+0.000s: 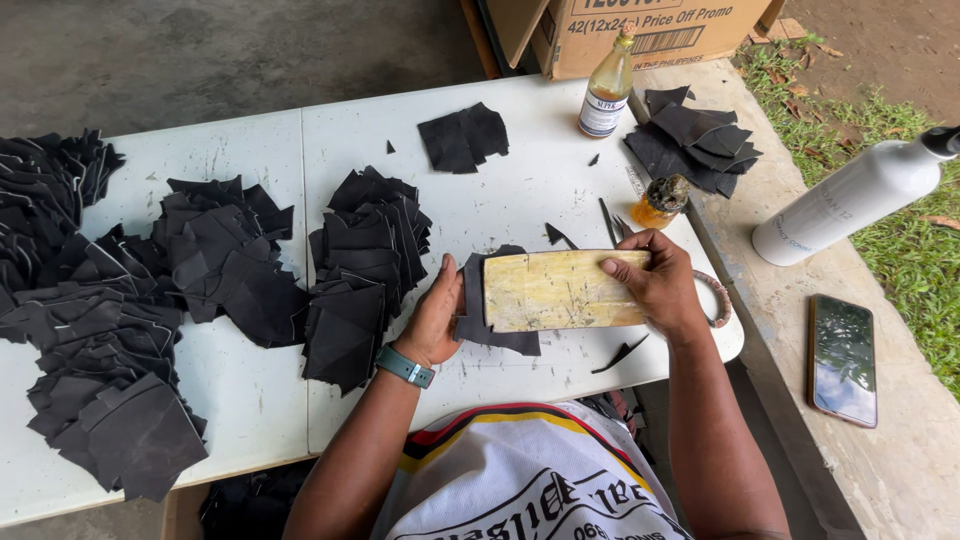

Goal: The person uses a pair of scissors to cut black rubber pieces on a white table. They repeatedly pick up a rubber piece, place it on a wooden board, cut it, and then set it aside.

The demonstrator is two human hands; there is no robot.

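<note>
A yellowish, scratched rectangular board (560,290) lies on the white table (540,190) over a black leather-like piece (495,338). My right hand (660,285) presses on the board's right end, fingers curled over its top edge. At the board's left end, my left hand (432,322) rests on the black piece, palm against it. A teal watch sits on the left wrist and a beaded bracelet on the right.
Several heaps of black cut pieces (365,270) cover the table's left and middle; more (695,140) lie at the far right. A glass bottle (607,85), a small amber jar (662,200), a cardboard box (640,30), a white spray bottle (850,200) and a phone (842,358) stand around.
</note>
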